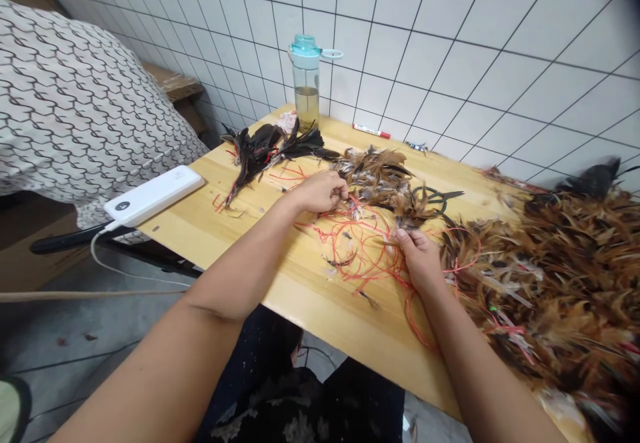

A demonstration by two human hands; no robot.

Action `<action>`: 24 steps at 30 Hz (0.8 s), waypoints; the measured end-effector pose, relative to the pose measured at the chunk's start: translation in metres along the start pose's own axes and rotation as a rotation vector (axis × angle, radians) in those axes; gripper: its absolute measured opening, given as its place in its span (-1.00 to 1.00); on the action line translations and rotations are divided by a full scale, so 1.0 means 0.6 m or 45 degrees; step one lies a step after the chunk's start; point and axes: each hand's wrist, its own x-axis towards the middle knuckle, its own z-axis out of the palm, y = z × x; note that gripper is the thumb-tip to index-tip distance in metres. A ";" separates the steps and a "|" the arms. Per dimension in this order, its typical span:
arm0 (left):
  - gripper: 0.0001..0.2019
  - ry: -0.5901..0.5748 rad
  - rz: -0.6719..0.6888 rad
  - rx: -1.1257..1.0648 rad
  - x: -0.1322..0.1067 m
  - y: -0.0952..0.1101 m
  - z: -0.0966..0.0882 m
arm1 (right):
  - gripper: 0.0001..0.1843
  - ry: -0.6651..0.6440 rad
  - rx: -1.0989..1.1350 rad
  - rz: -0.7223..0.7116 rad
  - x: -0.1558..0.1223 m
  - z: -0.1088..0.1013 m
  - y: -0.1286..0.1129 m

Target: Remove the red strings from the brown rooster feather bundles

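Observation:
My right hand (421, 255) pinches a small bunch of brown feathers (413, 215) between thumb and fingers, its pale quill ends pointing left. Curled closed, my left hand (324, 191) is over the table with red string (367, 266) at its fingers; the exact grip is partly hidden. The string lies in a loose tangle below and between both hands. Just beyond them rests a pile of brown feathers (377, 173). Dark-green-handled scissors (437, 198) lie beyond my right hand, partly behind feathers.
Black feather bunches (265, 150) lie at the table's (320, 320) back left, near a water bottle (306, 90). A red-capped marker (371, 130) is by the tiled wall. A large brown feather heap (565, 276) covers the right side. A cabled white power bank (155, 196) sits at the left edge.

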 end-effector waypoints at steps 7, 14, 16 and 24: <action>-0.87 -0.100 0.010 0.048 0.002 0.001 0.005 | -0.53 0.014 -0.018 0.000 0.000 0.001 -0.005; -0.82 -0.007 -0.104 -0.381 -0.010 0.006 -0.034 | -0.59 -0.014 -0.051 -0.022 -0.004 0.003 -0.014; -0.79 0.017 -0.173 -0.498 -0.015 0.011 -0.044 | -0.60 -0.009 -0.060 -0.020 -0.004 0.003 -0.017; -0.75 -0.180 -0.162 -0.566 -0.008 0.024 -0.034 | -0.60 -0.014 -0.157 -0.030 -0.006 0.001 -0.023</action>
